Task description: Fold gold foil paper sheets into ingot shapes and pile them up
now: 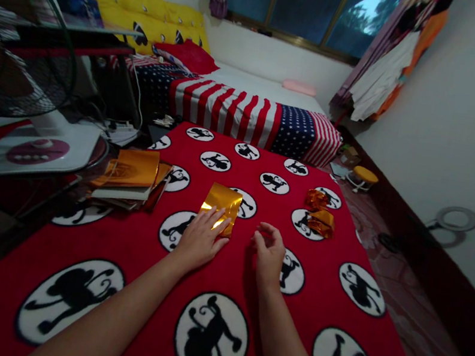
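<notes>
A shiny gold foil sheet lies on the red cloth printed with black monkeys in white circles. My left hand rests on the near part of the sheet, its fingers stretched out and covering some of it. To the right of the sheet, my right hand hovers low over the cloth with curled fingers, thumb and forefinger apart. I see nothing in it, and it is not touching the foil.
Gold and brown sheets are stacked at the left. On the right lie crumpled or folded gold foil pieces. A fan base stands far left. Beyond are a bed, a yellow-topped stool and a ring-shaped stand.
</notes>
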Available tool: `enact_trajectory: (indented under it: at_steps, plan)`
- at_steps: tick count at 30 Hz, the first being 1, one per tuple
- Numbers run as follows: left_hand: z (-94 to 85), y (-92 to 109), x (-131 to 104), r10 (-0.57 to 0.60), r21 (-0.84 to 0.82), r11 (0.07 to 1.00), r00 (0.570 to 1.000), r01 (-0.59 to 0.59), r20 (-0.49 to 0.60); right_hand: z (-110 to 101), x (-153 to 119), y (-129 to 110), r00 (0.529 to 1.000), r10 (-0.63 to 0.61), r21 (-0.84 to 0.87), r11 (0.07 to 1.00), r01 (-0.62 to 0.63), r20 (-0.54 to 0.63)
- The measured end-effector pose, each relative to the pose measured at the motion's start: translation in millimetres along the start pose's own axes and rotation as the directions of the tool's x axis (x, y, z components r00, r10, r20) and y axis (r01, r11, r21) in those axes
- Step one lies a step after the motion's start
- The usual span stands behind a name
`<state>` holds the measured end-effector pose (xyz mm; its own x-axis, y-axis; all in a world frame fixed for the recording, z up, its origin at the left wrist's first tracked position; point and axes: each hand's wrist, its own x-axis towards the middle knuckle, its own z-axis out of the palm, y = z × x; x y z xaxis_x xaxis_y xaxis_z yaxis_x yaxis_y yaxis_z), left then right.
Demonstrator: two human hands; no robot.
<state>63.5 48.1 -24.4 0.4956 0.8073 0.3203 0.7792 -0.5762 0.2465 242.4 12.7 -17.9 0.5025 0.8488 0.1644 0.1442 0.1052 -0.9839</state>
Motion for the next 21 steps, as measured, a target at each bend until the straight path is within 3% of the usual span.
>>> enact_trajectory:
  at_steps: [2, 4, 7, 8, 9, 11, 12, 16, 21]
  plan:
    - [-1.7, -1.1, -0.8, -0.004, 0.002, 1.0, 1.0, 0.004, 0.013, -22.7, 22.4, -1.6, 0.986, -0.124, -0.115, 0.987, 0.11, -0.115]
    - [-2.9, -1.1, -0.9, -0.01, -0.002, 1.0, 1.0, 0.01, 0.02, -54.0, 52.2, -1.8, 0.932, -0.241, -0.277, 0.947, 0.165, -0.271]
    - [-3.0, -0.1, -0.3, -0.016, -0.011, 1.0, 1.0, 0.016, 0.019, -107.7, 99.4, 0.9, 0.814, -0.394, -0.565, 0.819, 0.1, -0.426]
    - [-2.8, 0.2, -0.1, -0.019, -0.014, 1.0, 1.0, 0.019, 0.017, -124.4, 113.0, 2.6, 0.8, -0.404, -0.642, 0.766, 0.03, -0.444]
    - [-2.6, 0.3, 0.0, -0.022, -0.016, 1.0, 1.0, 0.022, 0.016, -139.4, 124.6, 4.6, 0.806, -0.377, -0.688, 0.724, -0.051, -0.456]
    - [-2.4, 0.4, -0.1, -0.028, -0.018, 0.999, 0.999, 0.029, 0.016, -162.4, 141.4, 9.7, 0.87, -0.211, -0.709, 0.677, -0.199, -0.446]
    - [-2.4, 0.4, -0.2, -0.03, -0.018, 0.999, 0.999, 0.03, 0.017, -170.2, 146.6, 12.6, 0.89, -0.159, -0.702, 0.678, -0.216, -0.427]
    - [-3.3, 0.5, -0.9, -0.032, -0.015, 0.999, 0.999, 0.032, 0.028, -180.9, 152.7, 23.2, 0.924, -0.093, -0.704, 0.677, -0.215, -0.372]
    - [-3.8, 0.5, -0.9, -0.032, -0.015, 0.999, 0.999, 0.033, 0.024, -176.4, 148.1, 29.8, 0.934, -0.169, -0.759, 0.636, -0.141, -0.316]
